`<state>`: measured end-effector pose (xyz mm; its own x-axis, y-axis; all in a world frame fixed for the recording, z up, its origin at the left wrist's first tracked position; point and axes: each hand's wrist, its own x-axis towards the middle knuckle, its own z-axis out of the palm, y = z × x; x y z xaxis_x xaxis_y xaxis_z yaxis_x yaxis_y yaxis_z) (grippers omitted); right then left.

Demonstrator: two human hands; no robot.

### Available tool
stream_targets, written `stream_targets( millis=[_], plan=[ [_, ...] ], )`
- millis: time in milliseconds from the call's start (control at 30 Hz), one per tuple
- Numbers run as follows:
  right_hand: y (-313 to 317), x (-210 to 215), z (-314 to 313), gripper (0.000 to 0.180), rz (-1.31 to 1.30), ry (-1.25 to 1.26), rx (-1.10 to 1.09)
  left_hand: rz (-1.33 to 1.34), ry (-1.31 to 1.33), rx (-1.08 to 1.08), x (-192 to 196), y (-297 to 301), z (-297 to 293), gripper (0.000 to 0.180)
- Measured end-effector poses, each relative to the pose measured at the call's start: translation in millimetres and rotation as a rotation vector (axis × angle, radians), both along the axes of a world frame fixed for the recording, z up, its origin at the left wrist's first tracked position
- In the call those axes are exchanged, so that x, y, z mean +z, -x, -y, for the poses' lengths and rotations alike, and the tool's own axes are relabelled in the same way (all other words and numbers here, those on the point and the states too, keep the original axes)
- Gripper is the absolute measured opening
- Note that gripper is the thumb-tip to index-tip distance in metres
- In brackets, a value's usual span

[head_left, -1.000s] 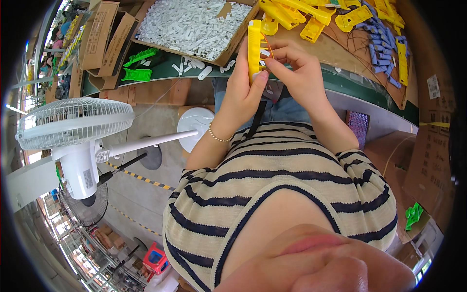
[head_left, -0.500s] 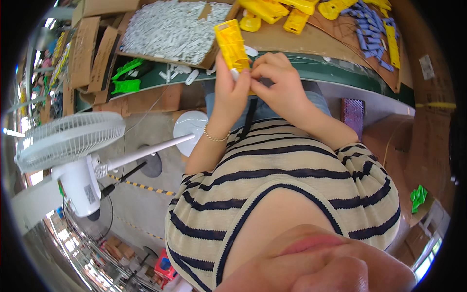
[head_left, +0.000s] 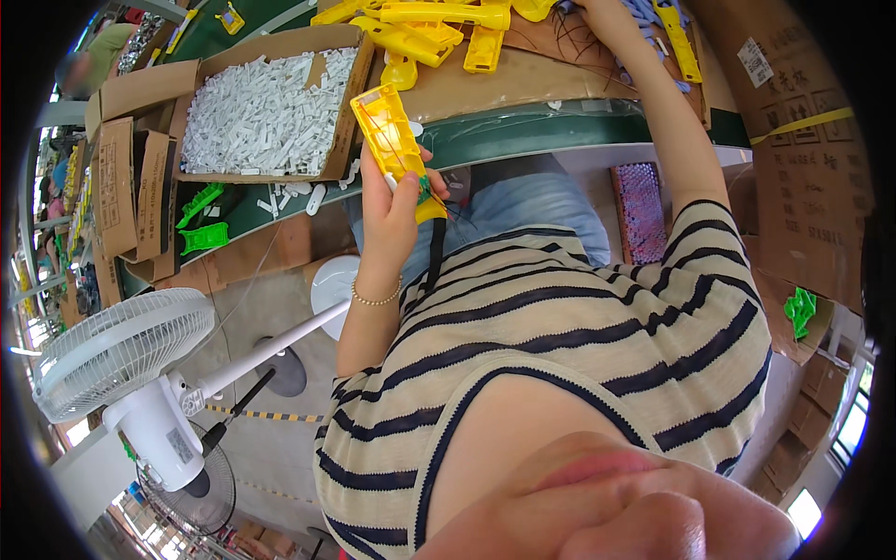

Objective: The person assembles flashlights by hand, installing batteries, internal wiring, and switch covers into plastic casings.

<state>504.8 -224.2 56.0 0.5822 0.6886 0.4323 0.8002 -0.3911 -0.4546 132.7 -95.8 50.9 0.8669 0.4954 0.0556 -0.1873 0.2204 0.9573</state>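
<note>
My left hand (head_left: 397, 191) is closed around an open yellow plastic housing half (head_left: 381, 121), held tilted over the near edge of the bench. Inside the housing are a small green part (head_left: 425, 186) and thin wires, and a bright glow shows in its middle. A small white piece shows by my left thumb. My right hand (head_left: 605, 21) is stretched to the far right, over thin dark wires and blue-purple cylinders (head_left: 644, 11). The picture's upper edge cuts off its fingers, so their grip is hidden.
A cardboard box (head_left: 350, 112) of small white plastic parts stands left of more yellow housings (head_left: 420, 42). Green plastic pieces (head_left: 205, 237) lie at the bench's left edge. A white fan (head_left: 131, 345) stands at my left, and a large carton (head_left: 803, 168) at the right.
My right hand has left the yellow housing and reached far right to the wires and cylinders. My left hand still holds the housing, where the green part and glow now show.
</note>
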Motion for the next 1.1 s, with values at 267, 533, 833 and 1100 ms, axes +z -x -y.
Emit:
stream_targets(
  millis=[267, 533, 833, 1100],
  plan=[
    [-24, 11, 12, 0.015, 0.428, 0.215, 0.312, -0.007, 0.013, -0.025, -3, 0, -2, 0.052],
    [-12, 9, 11, 0.012, 0.433, 0.279, 0.211, -0.036, 0.036, -0.019, -3, -6, -2, 0.051],
    [-20, 22, -1, 0.016, 0.442, 0.458, 0.293, 0.018, 0.146, -0.052, -3, -1, 0, 0.054],
    [63, 19, 10, 0.027, -0.317, -0.517, 0.176, 0.018, 0.104, -0.063, -7, -5, -2, 0.058]
  ],
)
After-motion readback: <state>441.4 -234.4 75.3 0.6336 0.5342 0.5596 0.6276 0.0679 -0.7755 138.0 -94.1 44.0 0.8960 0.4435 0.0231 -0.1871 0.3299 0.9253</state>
